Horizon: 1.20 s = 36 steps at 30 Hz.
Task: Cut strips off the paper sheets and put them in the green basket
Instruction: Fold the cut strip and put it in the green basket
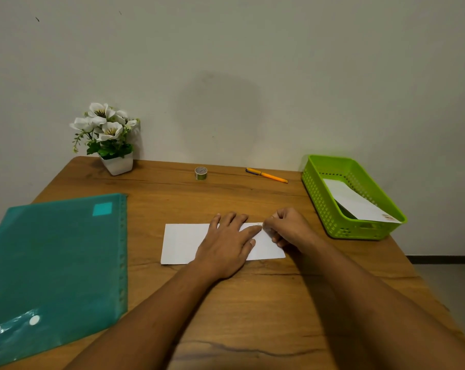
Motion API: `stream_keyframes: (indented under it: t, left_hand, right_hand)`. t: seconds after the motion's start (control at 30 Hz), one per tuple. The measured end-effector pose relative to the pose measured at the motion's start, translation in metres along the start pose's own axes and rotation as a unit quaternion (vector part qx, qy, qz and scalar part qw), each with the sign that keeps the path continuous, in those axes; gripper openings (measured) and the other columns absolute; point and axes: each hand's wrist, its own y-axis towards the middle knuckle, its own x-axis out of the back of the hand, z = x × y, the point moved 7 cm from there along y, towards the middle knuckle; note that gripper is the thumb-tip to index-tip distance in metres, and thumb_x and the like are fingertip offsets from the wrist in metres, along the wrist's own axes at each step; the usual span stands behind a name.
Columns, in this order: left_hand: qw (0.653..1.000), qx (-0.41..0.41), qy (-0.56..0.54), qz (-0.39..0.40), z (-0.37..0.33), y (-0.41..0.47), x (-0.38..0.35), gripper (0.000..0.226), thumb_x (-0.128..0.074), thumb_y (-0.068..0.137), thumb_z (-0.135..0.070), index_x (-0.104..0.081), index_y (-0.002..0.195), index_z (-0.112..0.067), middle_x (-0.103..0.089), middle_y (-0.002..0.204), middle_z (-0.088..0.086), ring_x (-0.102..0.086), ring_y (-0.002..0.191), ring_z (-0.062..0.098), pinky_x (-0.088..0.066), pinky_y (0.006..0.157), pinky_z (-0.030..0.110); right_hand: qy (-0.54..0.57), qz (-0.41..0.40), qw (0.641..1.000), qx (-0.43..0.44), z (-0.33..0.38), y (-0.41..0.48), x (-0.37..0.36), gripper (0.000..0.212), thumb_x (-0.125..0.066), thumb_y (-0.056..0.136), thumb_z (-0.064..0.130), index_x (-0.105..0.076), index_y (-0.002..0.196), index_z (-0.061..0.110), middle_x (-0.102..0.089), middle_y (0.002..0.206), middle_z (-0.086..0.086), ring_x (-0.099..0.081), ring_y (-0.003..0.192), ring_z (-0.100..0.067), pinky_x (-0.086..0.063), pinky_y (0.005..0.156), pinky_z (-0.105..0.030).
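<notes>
A white paper sheet (182,243) lies flat in the middle of the wooden table (226,303). My left hand (227,243) presses flat on its middle with straight fingers. My right hand (287,227) has its fingers curled and pinches the sheet's right part near the top edge. The green basket (322,206) stands at the table's right side, apart from both hands, and holds a white paper strip (356,202).
A teal plastic folder (55,263) covers the left of the table. At the back stand a white pot of flowers (108,140), a small tape roll (201,173) and an orange pen (267,175). The wall rises directly behind.
</notes>
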Motion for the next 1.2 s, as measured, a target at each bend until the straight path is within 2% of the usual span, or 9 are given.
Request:
stream_keyframes:
  t: [0.2,0.3,0.37,0.43,0.53,0.63,0.77,0.97,1.2]
  left_hand:
    - [1.000,0.001,0.001,0.002,0.000,0.001,0.000,0.047,-0.027,0.109,-0.046,-0.037,0.154,-0.041,-0.031,0.164,-0.001,-0.017,0.153,0.023,-0.008,0.125,0.050]
    - [1.000,0.002,-0.003,0.002,0.000,0.001,-0.001,0.046,-0.028,0.108,-0.046,-0.039,0.153,-0.041,-0.032,0.163,-0.001,-0.018,0.152,0.023,-0.009,0.125,0.050]
    - [1.000,0.003,-0.003,0.005,0.000,0.001,-0.001,0.046,-0.029,0.108,-0.046,-0.039,0.153,-0.041,-0.031,0.164,-0.001,-0.017,0.152,0.022,-0.009,0.125,0.051]
    - [1.000,0.005,-0.002,0.006,0.000,0.002,-0.002,0.047,-0.029,0.108,-0.046,-0.039,0.153,-0.041,-0.031,0.164,-0.002,-0.017,0.152,0.022,-0.009,0.125,0.050]
    - [1.000,0.004,-0.004,0.002,0.000,0.001,-0.001,0.046,-0.030,0.108,-0.046,-0.041,0.153,-0.041,-0.032,0.163,-0.002,-0.019,0.152,0.022,-0.009,0.125,0.050]
    - [1.000,0.004,-0.004,0.004,0.001,0.001,-0.002,0.047,-0.030,0.107,-0.046,-0.040,0.153,-0.041,-0.032,0.163,-0.003,-0.018,0.152,0.022,-0.009,0.125,0.050]
    - [1.000,0.002,-0.003,0.004,0.001,0.002,-0.004,0.047,-0.030,0.107,-0.046,-0.038,0.154,-0.042,-0.033,0.162,-0.002,-0.019,0.152,0.023,-0.010,0.125,0.050]
    - [0.999,0.008,0.020,0.025,0.003,0.004,-0.008,0.055,-0.025,0.107,-0.048,-0.031,0.159,-0.030,-0.027,0.166,-0.003,-0.015,0.154,0.022,-0.010,0.126,0.050]
    - [0.998,0.004,0.040,0.058,0.003,0.002,-0.012,0.064,-0.016,0.108,-0.050,-0.013,0.164,-0.020,-0.010,0.172,-0.003,-0.002,0.158,0.019,-0.003,0.127,0.049]
  right_hand:
    - [-0.012,-0.016,1.000,-0.003,-0.002,0.001,0.000,0.020,-0.071,0.086,0.016,-0.070,0.092,-0.003,-0.072,0.067,-0.013,-0.065,0.056,-0.021,-0.055,0.055,-0.034]
    - [0.014,-0.045,0.999,-0.009,-0.005,0.000,0.004,0.017,-0.076,0.088,0.012,-0.061,0.094,0.007,-0.072,0.070,-0.013,-0.065,0.055,-0.021,-0.055,0.053,-0.032]
    - [0.052,-0.084,0.995,-0.018,-0.009,-0.001,0.007,0.023,-0.075,0.090,0.007,-0.053,0.094,0.014,-0.070,0.070,-0.013,-0.064,0.053,-0.021,-0.055,0.051,-0.032]
    - [0.062,-0.143,0.988,-0.009,-0.014,-0.007,0.011,0.020,-0.065,0.094,0.002,-0.051,0.093,0.015,-0.069,0.072,-0.015,-0.062,0.050,-0.018,-0.054,0.050,-0.034]
    - [0.053,-0.209,0.974,0.069,-0.015,-0.019,0.014,0.014,-0.061,0.094,0.004,-0.057,0.091,0.017,-0.067,0.078,-0.009,-0.063,0.061,-0.017,-0.056,0.056,-0.041]
    - [-0.039,-0.215,0.958,0.185,-0.006,-0.035,0.008,0.013,-0.066,0.092,0.009,-0.067,0.096,0.021,-0.065,0.094,0.004,-0.062,0.081,-0.014,-0.053,0.071,-0.035]
    - [-0.237,-0.186,0.910,0.287,0.002,-0.046,-0.017,0.018,-0.061,0.096,0.011,-0.074,0.105,0.018,-0.068,0.102,0.005,-0.061,0.091,-0.017,-0.048,0.075,-0.033]
    - [-0.315,-0.197,0.875,0.311,0.006,-0.054,-0.024,0.022,-0.060,0.098,0.015,-0.076,0.112,0.013,-0.069,0.108,-0.001,-0.059,0.097,-0.023,-0.047,0.074,-0.031]
    - [-0.403,-0.156,0.855,0.288,0.009,-0.053,-0.032,0.039,-0.044,0.105,0.039,-0.063,0.134,0.020,-0.059,0.123,-0.002,-0.055,0.111,-0.026,-0.048,0.069,-0.033]
